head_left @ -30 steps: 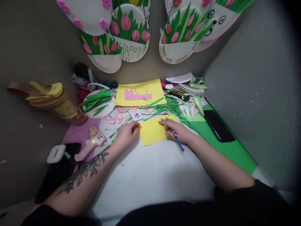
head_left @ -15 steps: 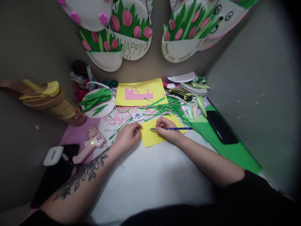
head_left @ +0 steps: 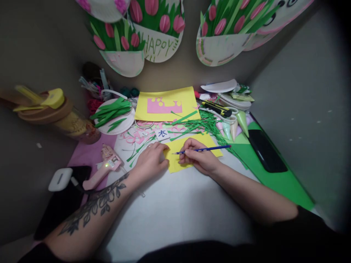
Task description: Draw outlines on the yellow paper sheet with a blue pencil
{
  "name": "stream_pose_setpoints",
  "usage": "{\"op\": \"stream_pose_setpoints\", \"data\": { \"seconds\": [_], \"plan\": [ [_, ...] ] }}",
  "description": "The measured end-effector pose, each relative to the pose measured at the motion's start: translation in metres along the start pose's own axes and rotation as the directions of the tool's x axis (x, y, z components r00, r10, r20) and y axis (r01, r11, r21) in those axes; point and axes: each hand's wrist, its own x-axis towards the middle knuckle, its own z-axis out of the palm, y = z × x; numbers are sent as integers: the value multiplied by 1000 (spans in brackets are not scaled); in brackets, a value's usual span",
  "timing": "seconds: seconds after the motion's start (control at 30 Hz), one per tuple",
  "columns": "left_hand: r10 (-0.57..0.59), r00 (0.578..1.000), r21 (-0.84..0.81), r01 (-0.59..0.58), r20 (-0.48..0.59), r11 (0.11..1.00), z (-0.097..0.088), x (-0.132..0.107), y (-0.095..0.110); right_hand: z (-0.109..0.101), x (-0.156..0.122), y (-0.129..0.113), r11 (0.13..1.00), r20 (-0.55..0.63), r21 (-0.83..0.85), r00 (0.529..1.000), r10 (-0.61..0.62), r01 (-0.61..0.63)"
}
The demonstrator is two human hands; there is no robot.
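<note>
One small yellow sheet (head_left: 207, 141) lies on the white tabletop (head_left: 178, 212), between both hands. Within the last second the pencil (head_left: 214, 148) has turned, its tip now over the sheet; judged a marking grip, contact uncertain. Right hand (head_left: 200, 157) grips that single pencil; left hand (head_left: 150, 159), partly curled, rests at the sheet's left edge. Counted beyond the sheet: one white card (head_left: 160, 135), one larger yellow sheet (head_left: 189, 95). Left of it: one glue gun (head_left: 105, 167). Right: one phone (head_left: 267, 150).
</note>
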Motion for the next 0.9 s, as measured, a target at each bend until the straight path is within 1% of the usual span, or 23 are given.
{"op": "stream_pose_setpoints", "data": {
  "seconds": [0.03, 0.07, 0.1, 0.13, 0.17, 0.2, 0.23, 0.27, 0.3, 0.33, 0.37, 0.4, 0.43, 0.47, 0.5, 0.53, 0.57, 0.63, 0.67, 0.77, 0.9],
  "plan": [
    [3, 1000, 0, -3, -3, 1000, 0, 0, 0, 1, -1, 0, 1000, 41, 25, 999, 17, -18],
    [7, 1000, 1, -7, -6, 1000, 1, 0, -1, 2, -2, 1, 1000, 37, 17, 999, 5, -6],
    [10, 1000, 3, -10, -9, 1000, 1, 0, -1, 1, -2, 1, 999, -16, -12, 999, -42, 41],
    [12, 1000, 6, -12, -9, 1000, 1, 1, -2, 1, -3, 2, 993, -103, -48, 988, -115, 111],
    [11, 1000, 10, -10, -9, 1000, 2, 1, -2, 0, -3, 2, 980, -195, -82, 961, -196, 183],
    [7, 1000, 13, -7, -7, 1000, 2, 1, -3, -2, -3, 3, 967, -253, -98, 933, -254, 237],
    [4, 1000, 14, -4, -5, 1000, 2, 1, -3, -2, -3, 3, 963, -256, -89, 929, -268, 253],
    [3, 1000, 13, -3, -2, 1000, 2, 1, -3, -3, -3, 4, 972, -198, -62, 952, -235, 227],
    [3, 1000, 11, -3, 0, 1000, 2, 1, -3, -3, -3, 4, 985, -106, -35, 979, -172, 170],
    [3, 1000, 9, -3, 0, 1000, 2, 1, -3, -4, -2, 4, 993, -29, -23, 993, -112, 112],
    [4, 1000, 8, -4, -2, 1000, 2, 1, -3, -4, 0, 4, 996, -4, -24, 997, -83, 83],
    [4, 1000, 11, -4, -3, 1000, 2, 1, -3, -4, 1, 4, 995, -43, -35, 994, -97, 96],
    [4, 1000, 17, -4, -4, 1000, 2, 1, -3, -5, 3, 4, 989, -128, -57, 981, -145, 139],
    [5, 1000, 24, -5, -4, 1000, 2, 1, -2, -6, 4, 3, 978, -221, -91, 954, -201, 185],
    [8, 1000, 32, -7, -3, 999, 2, 1, -2, -7, 6, 2, 969, -284, -133, 929, -238, 207],
    [11, 1000, 37, -11, 0, 999, 2, 1, -2, -9, 6, 2, 963, -306, -178, 919, -249, 201],
    [14, 1000, 41, -14, 5, 999, 2, 1, -2, -11, 7, 2, 959, -293, -224, 926, -238, 175],
    [19, 1000, 46, -20, 14, 999, 1, 1, -2, -13, 7, 3, 940, -229, -320, 953, -201, 121],
    [20, 1000, 48, -21, 16, 999, 1, 0, -1, -14, 7, 4, 923, -204, -367, 958, -200, 114],
    [26, 1000, 50, -27, 9, 998, 1, 0, -1, -14, 7, 9, 870, -149, -474, 962, -230, 134],
    [44, 999, 52, -44, 2, 998, 0, -3, 1, -11, 9, 12, 844, -120, -517, 965, -235, 141]
  ]
}}
